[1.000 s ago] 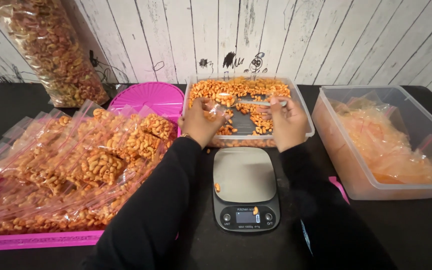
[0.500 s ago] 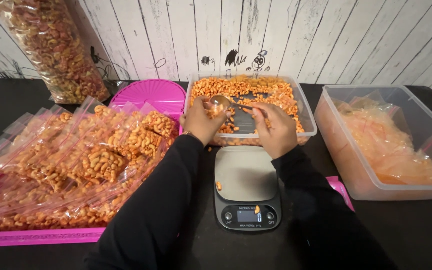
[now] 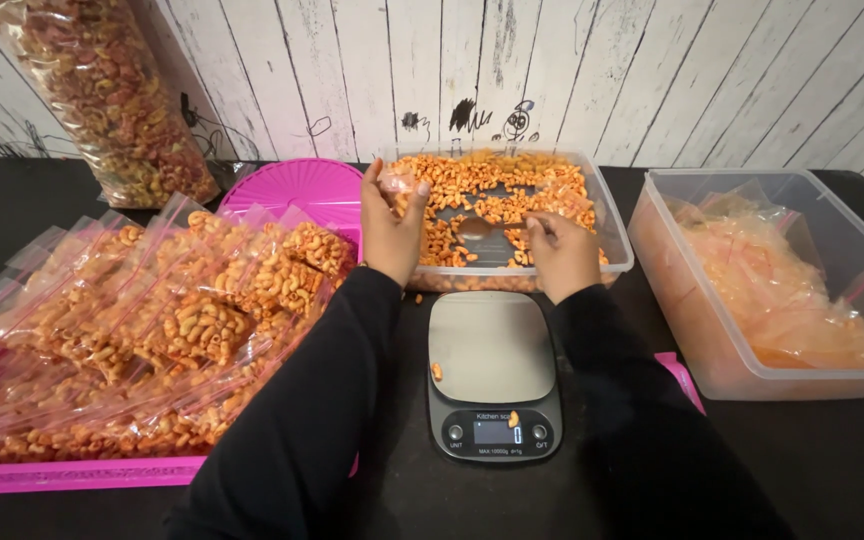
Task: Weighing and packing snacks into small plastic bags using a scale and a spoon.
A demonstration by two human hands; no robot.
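Black table [image 3: 32, 200], scale [image 3: 492, 375], tubs, pink tray [image 3: 72, 473]

Small clear bag [image 3: 395, 185], upright over orange-snack tub [image 3: 614, 232]

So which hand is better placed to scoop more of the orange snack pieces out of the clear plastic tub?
Probably the right hand: it holds the metal spoon inside the clear plastic tub, while the left hand holds a small clear bag.

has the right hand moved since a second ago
Yes. The right hand has shifted left and toward the near wall of the clear snack tub, where it holds a spoon.
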